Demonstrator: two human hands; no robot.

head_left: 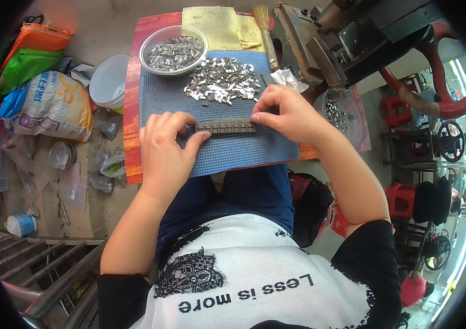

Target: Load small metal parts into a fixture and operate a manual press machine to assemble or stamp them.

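A grey slotted metal bar point(226, 126) lies crosswise on a blue textured mat point(222, 156). My left hand point(162, 145) grips its left end, thumb at the near side and fingers at the far side. At the right end, thumb and forefinger of my right hand point(288, 114) are pinched together just over the bar; whatever is between them is too small to make out. Beyond the bar spreads a loose pile of small silver and dark metal pieces point(222, 81). A clear round bowl point(144, 56) full of similar pieces stands to its left.
A brush point(266, 35) and crumpled white paper point(289, 80) lie right of the pile, beside a heavy machine point(348, 44) with a red handwheel point(436, 104). Another clear tub point(356, 123) of pieces sits below it. On the left are a white bucket point(101, 82) and a woven sack point(52, 109).
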